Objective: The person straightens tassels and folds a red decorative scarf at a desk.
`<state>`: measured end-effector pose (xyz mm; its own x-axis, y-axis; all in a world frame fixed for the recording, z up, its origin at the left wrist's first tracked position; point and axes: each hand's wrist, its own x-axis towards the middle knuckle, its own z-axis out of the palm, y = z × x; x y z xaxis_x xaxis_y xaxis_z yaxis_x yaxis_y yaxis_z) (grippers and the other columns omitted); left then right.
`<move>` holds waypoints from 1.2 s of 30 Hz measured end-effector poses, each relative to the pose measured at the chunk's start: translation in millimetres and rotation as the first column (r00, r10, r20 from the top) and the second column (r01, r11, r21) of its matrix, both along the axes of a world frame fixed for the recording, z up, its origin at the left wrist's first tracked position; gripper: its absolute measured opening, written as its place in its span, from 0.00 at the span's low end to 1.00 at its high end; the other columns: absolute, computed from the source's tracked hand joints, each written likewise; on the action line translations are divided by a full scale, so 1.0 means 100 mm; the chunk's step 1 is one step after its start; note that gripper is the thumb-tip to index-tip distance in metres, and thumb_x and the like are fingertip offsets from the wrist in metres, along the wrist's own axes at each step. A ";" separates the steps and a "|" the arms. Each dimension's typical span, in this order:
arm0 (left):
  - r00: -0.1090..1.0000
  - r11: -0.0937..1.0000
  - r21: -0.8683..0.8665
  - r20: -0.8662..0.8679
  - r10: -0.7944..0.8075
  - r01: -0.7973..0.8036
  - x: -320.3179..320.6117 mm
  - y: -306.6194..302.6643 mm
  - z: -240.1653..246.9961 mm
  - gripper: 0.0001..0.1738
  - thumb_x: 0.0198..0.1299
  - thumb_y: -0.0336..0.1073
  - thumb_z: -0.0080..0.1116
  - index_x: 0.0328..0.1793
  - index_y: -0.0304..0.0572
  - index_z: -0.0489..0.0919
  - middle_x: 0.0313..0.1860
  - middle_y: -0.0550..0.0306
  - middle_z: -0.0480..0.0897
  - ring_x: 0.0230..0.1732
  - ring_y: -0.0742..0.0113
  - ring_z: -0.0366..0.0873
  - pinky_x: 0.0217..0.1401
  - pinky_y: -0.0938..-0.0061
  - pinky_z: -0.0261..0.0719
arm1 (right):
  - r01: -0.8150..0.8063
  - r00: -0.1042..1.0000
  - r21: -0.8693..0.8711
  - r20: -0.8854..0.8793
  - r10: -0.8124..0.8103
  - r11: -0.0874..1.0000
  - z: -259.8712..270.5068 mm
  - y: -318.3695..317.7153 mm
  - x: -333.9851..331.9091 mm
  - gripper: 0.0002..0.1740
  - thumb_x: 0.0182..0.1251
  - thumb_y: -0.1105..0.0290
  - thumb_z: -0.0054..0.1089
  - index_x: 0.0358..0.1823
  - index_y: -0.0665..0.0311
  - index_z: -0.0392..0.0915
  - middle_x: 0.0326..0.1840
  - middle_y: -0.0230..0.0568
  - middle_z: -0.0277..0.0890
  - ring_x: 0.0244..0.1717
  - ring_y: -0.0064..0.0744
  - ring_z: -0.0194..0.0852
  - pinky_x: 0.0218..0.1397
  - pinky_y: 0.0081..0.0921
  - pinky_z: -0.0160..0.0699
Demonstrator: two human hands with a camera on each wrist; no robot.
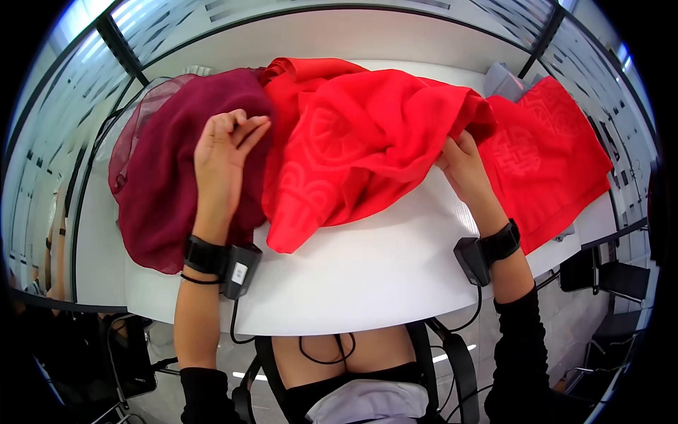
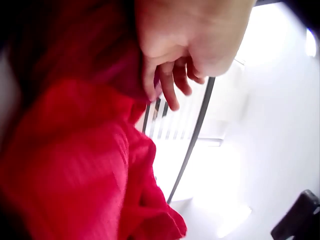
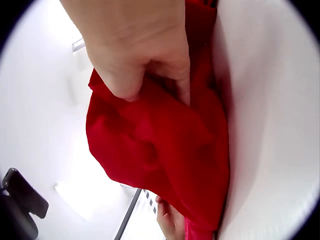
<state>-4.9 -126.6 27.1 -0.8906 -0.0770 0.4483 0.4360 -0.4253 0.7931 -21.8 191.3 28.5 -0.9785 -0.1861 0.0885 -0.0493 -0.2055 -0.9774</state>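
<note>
A large red cloth (image 1: 367, 141) with tone-on-tone patterns lies bunched across the middle of the white table. Its right edge is pinched by my right hand (image 1: 464, 166); in the right wrist view, the thumb and fingers of that right hand (image 3: 142, 55) press into a fold of the red cloth (image 3: 150, 135). My left hand (image 1: 224, 150) is over the maroon sheer cloth (image 1: 166, 169), fingers loosely bent. In the left wrist view the fingers of the left hand (image 2: 195, 40) hang slightly spread beside the maroon fabric (image 2: 120, 75), with no cloth gripped between them.
Another red patterned piece (image 1: 547, 169) hangs over the table's right edge, with a grey item (image 1: 505, 81) behind it. White tabletop (image 1: 374, 283) shows in front of the cloth. Glass partitions (image 1: 332, 32) stand around the table. Cables (image 1: 236, 318) run from the wrist cameras.
</note>
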 end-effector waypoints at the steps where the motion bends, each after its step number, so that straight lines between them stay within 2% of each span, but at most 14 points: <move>1: 0.999 0.997 -0.061 -0.014 0.045 -0.046 0.00 -0.08 0.01 0.10 0.69 0.37 0.41 0.40 0.38 0.67 0.40 0.55 0.71 0.45 0.61 0.76 0.59 0.60 0.74 | -0.008 1.000 -0.032 0.012 0.008 0.999 -0.01 0.00 -0.01 0.15 0.65 0.73 0.49 0.52 0.70 0.71 0.48 0.37 0.74 0.49 0.26 0.71 0.53 0.25 0.71; 5: 0.985 0.978 -0.165 0.138 -0.107 0.129 0.04 0.01 -0.04 0.11 0.68 0.41 0.42 0.41 0.42 0.68 0.35 0.53 0.74 0.38 0.64 0.76 0.42 0.70 0.79 | -0.014 0.997 0.171 -0.075 0.028 0.985 -0.05 -0.07 0.05 0.22 0.60 0.70 0.59 0.55 0.69 0.69 0.51 0.38 0.73 0.52 0.27 0.70 0.56 0.27 0.70; 7: 0.962 0.849 -0.453 0.143 -0.231 0.272 0.20 0.26 0.07 0.11 0.60 0.33 0.52 0.47 0.39 0.69 0.41 0.52 0.76 0.42 0.64 0.76 0.46 0.70 0.78 | -0.002 0.992 0.256 -0.124 0.035 0.967 -0.09 -0.12 0.14 0.26 0.57 0.70 0.63 0.56 0.68 0.68 0.52 0.38 0.72 0.53 0.28 0.69 0.57 0.26 0.69; 8: 0.947 0.760 -0.564 0.182 -0.266 0.322 0.25 0.34 0.05 0.21 0.53 0.30 0.60 0.52 0.38 0.68 0.47 0.54 0.75 0.48 0.64 0.75 0.50 0.70 0.77 | 0.009 0.988 0.298 -0.147 0.037 0.954 -0.09 -0.14 0.16 0.28 0.55 0.70 0.65 0.57 0.68 0.67 0.53 0.38 0.72 0.54 0.28 0.69 0.57 0.26 0.68; 10: 0.985 0.399 -0.910 0.050 -0.163 0.112 0.39 0.53 0.14 0.32 0.49 0.33 0.66 0.59 0.35 0.65 0.53 0.49 0.73 0.51 0.61 0.73 0.51 0.73 0.74 | -0.181 0.968 0.327 -0.108 0.227 0.927 0.04 -0.16 0.22 0.32 0.51 0.70 0.69 0.58 0.67 0.67 0.54 0.39 0.72 0.55 0.29 0.69 0.57 0.26 0.68; 12: 0.947 0.307 -0.907 -0.318 -0.047 -0.290 0.44 0.68 0.02 0.26 0.51 0.30 0.63 0.56 0.36 0.68 0.48 0.46 0.75 0.45 0.60 0.76 0.47 0.74 0.74 | -0.277 0.935 0.372 -0.108 0.338 0.886 0.11 -0.23 0.30 0.31 0.51 0.70 0.69 0.57 0.66 0.67 0.54 0.38 0.71 0.55 0.29 0.68 0.58 0.26 0.68; 16: 0.997 0.462 -0.886 -0.067 -0.032 -0.045 0.35 0.59 0.00 0.15 0.55 0.25 0.56 0.48 0.36 0.69 0.39 0.48 0.77 0.35 0.63 0.75 0.40 0.78 0.73 | -0.156 0.806 0.556 -0.406 0.430 0.816 -0.04 -0.24 0.27 0.30 0.51 0.68 0.68 0.56 0.68 0.67 0.52 0.42 0.73 0.53 0.37 0.71 0.58 0.30 0.67; 18: 0.999 0.497 -0.868 -0.028 -0.020 -0.015 0.31 0.55 -0.03 0.11 0.57 0.23 0.52 0.46 0.36 0.69 0.35 0.50 0.76 0.30 0.67 0.74 0.36 0.79 0.72 | -0.100 0.805 0.637 -0.400 0.439 0.764 -0.05 -0.25 0.26 0.33 0.50 0.69 0.69 0.58 0.69 0.66 0.55 0.45 0.70 0.55 0.40 0.68 0.60 0.31 0.66; 20: 0.994 0.576 -0.812 0.112 0.006 0.088 0.31 0.55 -0.01 0.04 0.62 0.26 0.49 0.43 0.37 0.69 0.35 0.58 0.75 0.34 0.75 0.70 0.38 0.83 0.68 | -0.126 0.847 0.660 -0.317 0.427 0.741 -0.01 -0.26 0.27 0.35 0.49 0.72 0.69 0.60 0.68 0.64 0.59 0.44 0.66 0.61 0.36 0.64 0.63 0.30 0.63; 23: 0.956 0.828 -0.504 0.266 -0.123 0.247 0.25 0.45 -0.11 0.05 0.68 0.33 0.46 0.43 0.41 0.70 0.40 0.66 0.74 0.42 0.78 0.70 0.46 0.85 0.67 | 0.031 0.859 0.669 -0.397 0.322 0.742 -0.08 -0.16 0.21 0.30 0.49 0.70 0.66 0.55 0.70 0.66 0.53 0.47 0.71 0.51 0.40 0.72 0.56 0.29 0.69; 26: 0.912 0.971 0.086 0.335 -0.238 0.222 0.27 0.45 0.00 0.05 0.67 0.30 0.43 0.45 0.43 0.70 0.43 0.62 0.77 0.45 0.74 0.75 0.48 0.77 0.74 | 0.139 0.960 0.513 -0.281 0.012 0.847 -0.08 -0.03 0.19 0.29 0.49 0.74 0.64 0.55 0.71 0.67 0.51 0.43 0.73 0.48 0.35 0.73 0.53 0.29 0.72; 28: 0.930 0.975 0.178 0.319 -0.184 0.132 0.23 0.36 0.09 0.10 0.66 0.30 0.45 0.51 0.39 0.70 0.51 0.56 0.77 0.51 0.67 0.76 0.54 0.72 0.74 | 0.169 0.985 0.250 -0.025 -0.168 0.953 0.01 0.10 0.06 0.29 0.49 0.78 0.63 0.56 0.72 0.66 0.52 0.42 0.72 0.48 0.32 0.73 0.53 0.28 0.73; 29: 0.938 0.974 0.188 0.298 -0.178 0.125 0.20 0.27 0.09 0.12 0.66 0.32 0.45 0.53 0.38 0.70 0.52 0.55 0.77 0.52 0.67 0.76 0.55 0.72 0.73 | 0.145 0.989 -0.031 -0.008 -0.145 0.989 -0.05 0.23 -0.07 0.27 0.50 0.82 0.59 0.55 0.73 0.67 0.51 0.41 0.72 0.48 0.31 0.74 0.52 0.28 0.74; 36: 0.900 0.920 0.391 0.392 -0.190 0.024 0.22 -0.09 0.35 0.18 0.66 0.41 0.47 0.57 0.39 0.72 0.50 0.54 0.78 0.50 0.63 0.77 0.56 0.70 0.74 | 0.177 0.978 -0.372 -0.034 -0.204 0.911 0.16 0.93 -0.46 0.07 0.58 0.79 0.50 0.37 0.66 0.73 0.38 0.33 0.76 0.39 0.25 0.75 0.45 0.22 0.76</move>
